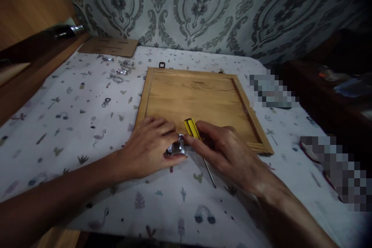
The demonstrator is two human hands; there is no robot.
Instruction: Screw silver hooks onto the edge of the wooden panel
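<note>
My left hand (152, 143) is closed at the near edge of a shallow wooden panel with a raised frame (197, 97). Its thumb and fingers grip a small shiny metal latch (181, 146) against that edge, partly covered by the fingers. In my right hand (226, 145) lies a screwdriver with a yellow and black handle (192, 128). The shaft points down toward me, away from the latch. One right fingertip reaches the latch's right side. Whether a screw is between the fingers, I cannot make out.
Several shiny metal fittings (123, 70) lie at the back left, with another small fitting (106, 102) nearer. Behind them is a brown cardboard sheet (109, 46). A dark clasp piece (162, 65) shows at the panel's far edge. Two blurred-out objects are on the right of the patterned tablecloth (139, 224).
</note>
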